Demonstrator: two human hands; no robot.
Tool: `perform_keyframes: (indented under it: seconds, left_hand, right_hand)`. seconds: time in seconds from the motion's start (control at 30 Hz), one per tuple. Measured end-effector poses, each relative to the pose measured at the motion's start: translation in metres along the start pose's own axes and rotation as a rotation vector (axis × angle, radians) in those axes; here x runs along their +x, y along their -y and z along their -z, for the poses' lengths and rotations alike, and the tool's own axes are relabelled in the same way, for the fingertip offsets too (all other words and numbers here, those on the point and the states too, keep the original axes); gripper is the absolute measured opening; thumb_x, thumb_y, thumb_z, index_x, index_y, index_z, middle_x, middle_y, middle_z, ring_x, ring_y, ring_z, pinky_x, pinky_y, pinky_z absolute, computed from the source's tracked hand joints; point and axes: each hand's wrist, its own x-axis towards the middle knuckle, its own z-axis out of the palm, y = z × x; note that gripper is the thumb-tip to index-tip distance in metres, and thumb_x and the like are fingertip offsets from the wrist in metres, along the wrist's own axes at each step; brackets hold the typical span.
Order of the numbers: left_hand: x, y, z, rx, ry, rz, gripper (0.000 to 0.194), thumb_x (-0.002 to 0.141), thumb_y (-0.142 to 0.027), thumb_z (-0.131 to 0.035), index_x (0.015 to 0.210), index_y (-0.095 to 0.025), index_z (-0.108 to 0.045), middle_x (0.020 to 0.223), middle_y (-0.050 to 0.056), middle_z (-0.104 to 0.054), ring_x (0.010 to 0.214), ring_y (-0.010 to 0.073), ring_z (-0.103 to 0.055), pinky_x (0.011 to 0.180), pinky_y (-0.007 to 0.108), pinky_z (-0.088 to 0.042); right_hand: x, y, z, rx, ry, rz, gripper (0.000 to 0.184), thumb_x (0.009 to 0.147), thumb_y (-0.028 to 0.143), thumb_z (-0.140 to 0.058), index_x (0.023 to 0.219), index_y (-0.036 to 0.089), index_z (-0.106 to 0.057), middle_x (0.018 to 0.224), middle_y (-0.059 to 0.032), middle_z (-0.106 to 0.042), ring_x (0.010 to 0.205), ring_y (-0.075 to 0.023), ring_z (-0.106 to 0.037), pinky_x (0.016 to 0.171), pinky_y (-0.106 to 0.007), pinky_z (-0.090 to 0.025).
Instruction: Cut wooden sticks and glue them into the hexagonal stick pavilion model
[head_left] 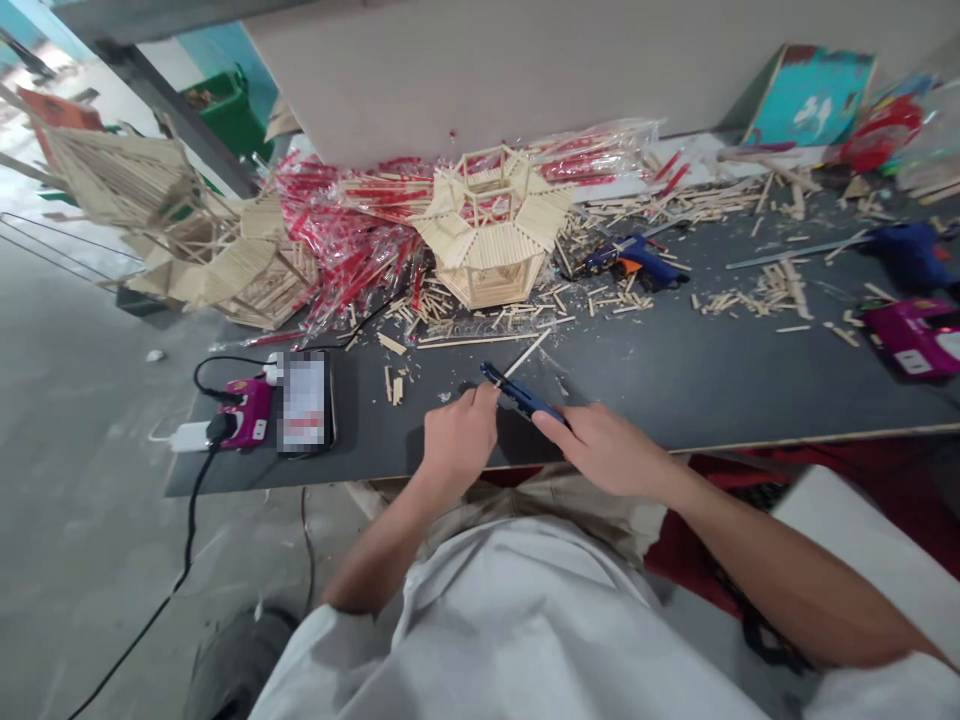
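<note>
My left hand (463,432), fingers closed, pinches a thin wooden stick (527,353) above the front of the dark table. The stick slants up and to the right, past the far end of a slim blue cutter (523,396). My right hand (611,447) is wrapped round the cutter's near end, its thumb along the side. Stick and cutter cross close to my left fingertips; whether the blade touches the wood I cannot tell. Beyond them stands a small model pavilion (501,250) built of wooden sticks.
Stick offcuts and red-and-clear plastic wrappers (337,240) litter the table's back. A blue glue gun (637,262) lies right of the model. Leftward are a larger stick model (225,250), a phone (304,405) and a purple power strip (247,412). Another purple strip (911,338) sits far right.
</note>
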Motion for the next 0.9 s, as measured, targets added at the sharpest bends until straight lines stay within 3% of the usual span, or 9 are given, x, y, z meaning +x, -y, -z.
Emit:
perform_keyframes:
  seconds: [0.2, 0.5, 0.77, 0.9]
  left_hand:
    - [-0.016, -0.011, -0.011, -0.046, 0.122, 0.074, 0.037, 0.115, -0.039, -0.030, 0.112, -0.024, -0.064, 0.098, 0.008, -0.081, 0.077, 0.0226, -0.077, 0.060, 0.029, -0.037]
    - [-0.032, -0.011, -0.022, -0.049, 0.054, 0.063, 0.039, 0.115, -0.037, -0.029, 0.121, -0.026, -0.066, 0.098, 0.006, -0.081, 0.077, 0.0232, -0.077, 0.058, 0.032, -0.033]
    - [-0.034, 0.011, -0.015, -0.100, 0.014, 0.025, 0.040, 0.115, -0.040, -0.033, 0.128, -0.029, -0.069, 0.100, 0.005, -0.082, 0.079, 0.0199, -0.077, 0.061, 0.029, -0.040]
    - [-0.034, 0.033, -0.012, -0.258, -0.026, -0.006, 0.038, 0.114, -0.039, -0.036, 0.130, -0.029, -0.069, 0.114, 0.006, -0.082, 0.100, 0.0206, -0.078, 0.078, 0.028, -0.053]
  right_hand:
    - [-0.009, -0.007, -0.002, -0.162, 0.076, -0.010, 0.071, 0.111, 0.062, -0.018, 0.077, 0.021, -0.064, 0.081, -0.0130, -0.076, 0.075, -0.0272, -0.071, 0.066, -0.034, -0.033]
    - [-0.015, -0.013, -0.015, -0.196, 0.061, -0.032, 0.072, 0.111, 0.061, -0.016, 0.082, 0.020, -0.067, 0.082, -0.0142, -0.077, 0.074, -0.0283, -0.073, 0.064, -0.034, -0.036]
    - [-0.011, -0.023, 0.006, -0.276, 0.049, -0.033, 0.071, 0.111, 0.063, -0.018, 0.082, 0.021, -0.067, 0.080, -0.0130, -0.075, 0.072, -0.0284, -0.071, 0.062, -0.034, -0.032]
    - [-0.012, -0.042, 0.017, -0.442, -0.075, -0.098, 0.062, 0.110, 0.062, -0.025, 0.096, 0.019, -0.067, 0.085, -0.0155, -0.075, 0.077, -0.0326, -0.071, 0.062, -0.036, -0.033]
